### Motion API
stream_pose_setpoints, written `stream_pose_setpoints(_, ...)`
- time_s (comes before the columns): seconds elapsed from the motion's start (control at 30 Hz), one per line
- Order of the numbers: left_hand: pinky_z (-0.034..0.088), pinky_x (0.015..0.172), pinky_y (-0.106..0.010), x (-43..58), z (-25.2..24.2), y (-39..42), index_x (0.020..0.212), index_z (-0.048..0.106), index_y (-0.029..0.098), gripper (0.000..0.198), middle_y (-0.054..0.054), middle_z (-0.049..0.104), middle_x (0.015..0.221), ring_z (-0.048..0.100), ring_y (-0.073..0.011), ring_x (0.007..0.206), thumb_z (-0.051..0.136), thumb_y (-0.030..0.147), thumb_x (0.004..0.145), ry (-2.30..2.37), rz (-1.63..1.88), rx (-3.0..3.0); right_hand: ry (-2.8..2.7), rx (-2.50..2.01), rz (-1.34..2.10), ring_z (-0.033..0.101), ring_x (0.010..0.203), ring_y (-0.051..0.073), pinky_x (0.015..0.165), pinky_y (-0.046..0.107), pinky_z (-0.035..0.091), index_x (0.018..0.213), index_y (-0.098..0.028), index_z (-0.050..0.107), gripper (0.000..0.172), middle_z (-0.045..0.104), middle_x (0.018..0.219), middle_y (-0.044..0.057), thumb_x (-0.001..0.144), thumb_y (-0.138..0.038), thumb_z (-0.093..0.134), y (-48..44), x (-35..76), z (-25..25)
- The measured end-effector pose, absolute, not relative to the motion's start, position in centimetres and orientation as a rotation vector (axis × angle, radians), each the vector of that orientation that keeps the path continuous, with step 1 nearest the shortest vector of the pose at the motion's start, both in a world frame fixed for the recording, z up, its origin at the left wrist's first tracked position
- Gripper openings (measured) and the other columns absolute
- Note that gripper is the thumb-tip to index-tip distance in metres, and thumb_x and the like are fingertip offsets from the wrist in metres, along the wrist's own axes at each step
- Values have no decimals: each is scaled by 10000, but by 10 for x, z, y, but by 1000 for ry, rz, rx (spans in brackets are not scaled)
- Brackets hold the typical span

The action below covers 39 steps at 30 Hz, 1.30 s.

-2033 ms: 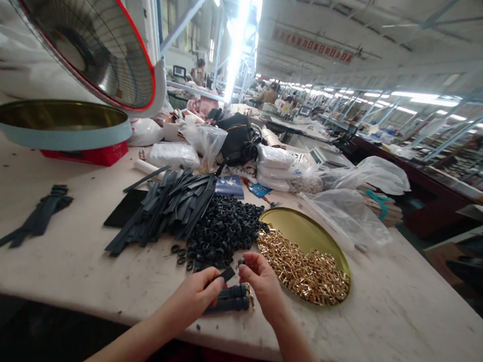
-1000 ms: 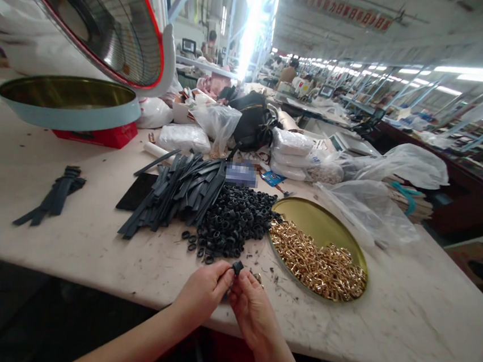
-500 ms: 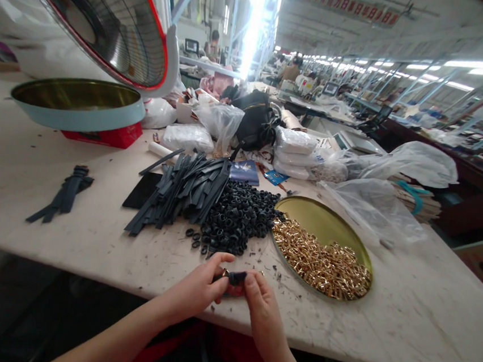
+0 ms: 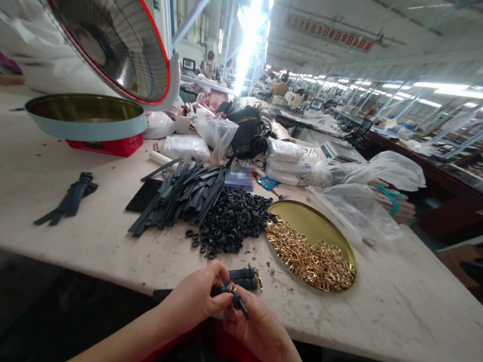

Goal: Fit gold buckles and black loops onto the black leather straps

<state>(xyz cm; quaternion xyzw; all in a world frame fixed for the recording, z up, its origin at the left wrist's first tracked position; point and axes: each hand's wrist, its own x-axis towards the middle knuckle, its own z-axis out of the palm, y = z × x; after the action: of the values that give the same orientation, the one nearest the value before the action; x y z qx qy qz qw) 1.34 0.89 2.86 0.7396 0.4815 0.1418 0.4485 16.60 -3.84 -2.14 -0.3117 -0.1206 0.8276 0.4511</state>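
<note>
In a narrow grip, our left hand [image 4: 195,293] and right hand [image 4: 259,325] hold a black strap [image 4: 237,299] near buckled straps [image 4: 241,274] on the worktop [image 4: 387,303]

A long, narrow banner with red Chinese characters [image 4: 330,33] runs high beneath the pale ceiling [image 4: 407,54]; 力 can be made out near its middle, and 日 recurs several times to the right of it, while the other characters are too blurred to read surely. The small, bright blue flat packet [image 4: 268,183] carries pale print too tiny to read. Pixelation covers the face of the flat, dark blue rectangular item [image 4: 239,178], hiding any lettering there.
</note>
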Motion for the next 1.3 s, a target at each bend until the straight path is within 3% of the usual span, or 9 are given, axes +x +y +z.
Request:
stream_pose_setpoints(0.33, 372, 620, -227, 12, 32, 2, 804, 566, 184, 174, 12, 616, 762, 539, -148, 720, 572, 323, 699, 1120, 353, 1838, -240, -682, 2079, 507, 606, 82, 578, 195, 397, 839, -154, 607, 184, 573, 680, -14, 688, -237, 673, -52, 168, -28)
stream_pose_setpoints(0.43, 375, 551, -217, 14, 36, 2, 782, 551, 165, 181, 9, 618, 719, 528, -128, 632, 578, 321, 693, 1005, 344, 1604, -189, -683, 2013, 507, 602, 82, 610, 213, 413, 787, -169, 602, 170, 576, 675, -22, 679, -273, 681, -51, 166, -20)
stream_pose_setpoints(0.57, 357, 462, -182, 16, 36, 6, 787, 502, 146, 177, 19, 610, 682, 470, -79, 520, 582, 259, 676, 852, 376, 1243, -363, -761, 1814, 513, 627, 105, 644, 264, 424, 721, -178, 555, 197, 559, 681, -21, 711, -356, 639, -42, 162, -8)
stream_pose_setpoints(0.7, 384, 476, -181, 18, 28, 11, 809, 521, 137, 172, 25, 596, 675, 481, -81, 549, 576, 208, 662, 883, 425, 1209, -734, -1155, 1379, 460, 542, 92, 542, 228, 380, 652, -186, 458, 265, 489, 574, -48, 732, -392, 606, -31, 160, -14)
stream_pose_setpoints(0.8, 388, 481, -186, 20, 20, 15, 810, 526, 136, 152, 16, 608, 689, 490, -86, 556, 545, 194, 671, 907, 434, 1207, -850, -1386, 1087, 416, 489, 78, 481, 206, 341, 739, -204, 452, 266, 444, 552, -78, 692, -386, 639, -24, 161, -23)
stream_pose_setpoints(0.9, 355, 458, -177, 21, 14, 21, 811, 530, 136, 147, 8, 616, 695, 471, -80, 536, 534, 212, 686, 903, 420, 1194, -863, -1399, 1212, 392, 452, 71, 433, 194, 294, 834, -195, 467, 307, 457, 539, -76, 690, -418, 622, -18, 163, -25)
stream_pose_setpoints(1.1, 314, 459, -179, 19, 11, 27, 823, 529, 130, 214, -9, 619, 699, 470, -84, 552, 564, 301, 699, 835, 410, 1099, -606, -1097, 1780, 357, 405, 43, 391, 162, 197, 699, -191, 407, 325, 516, 528, -42, 729, -478, 558, -14, 164, -19)
stream_pose_setpoints(1.3, 307, 457, -179, 16, 5, 26, 831, 510, 134, 264, -15, 630, 714, 477, -88, 561, 598, 325, 671, 865, 409, 1040, -882, -1409, 1481, 395, 387, 68, 386, 176, 264, 686, -203, 389, 351, 528, 467, -53, 693, -498, 579, -14, 164, -25)
